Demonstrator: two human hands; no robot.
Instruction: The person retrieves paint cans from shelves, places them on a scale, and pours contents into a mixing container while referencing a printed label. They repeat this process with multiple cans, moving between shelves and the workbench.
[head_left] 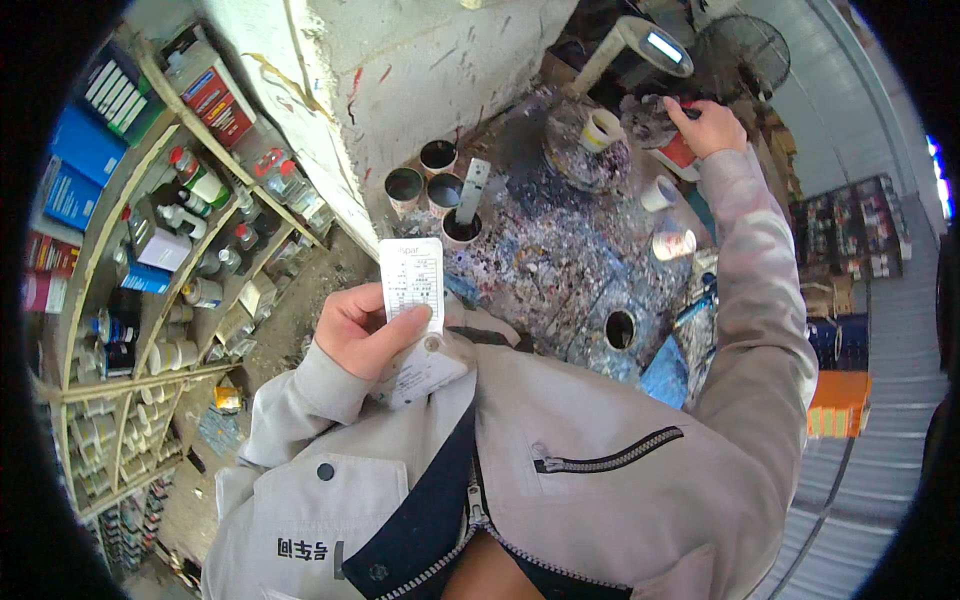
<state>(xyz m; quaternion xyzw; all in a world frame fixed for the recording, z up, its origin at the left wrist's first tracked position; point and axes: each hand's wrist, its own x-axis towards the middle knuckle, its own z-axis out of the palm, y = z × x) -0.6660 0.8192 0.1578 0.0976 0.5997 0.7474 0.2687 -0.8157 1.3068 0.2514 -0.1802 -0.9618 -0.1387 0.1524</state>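
left hand raised near the chest, fingers curled and thumb pressed across a narrow white printed paper slip, gripping it upright by its lower end; a second white paper sheet tucked just beneath the same hand, against the grey work jacket; right hand stretched to the far right of the paint-spattered workbench, fingers closed around the top of a red and white paint can; whether the can is lifted or resting on the bench, cannot tell; just left of that hand, a grimy round can lid caked in dark paint; further left, a white roll of tape sitting on a round paint-crusted stand; between the two hands, three open rusty tins grouped at the far left edge of the bench, close to the white concrete pillar; a fourth dark tin just near of them, with a flat pale stirring stick standing in it; two small white paper cups near the right sleeve; a round dark hole in the bench top, nearer the body; on the far left, wooden shelves crowded with small paint bottles and blue and red boxes.
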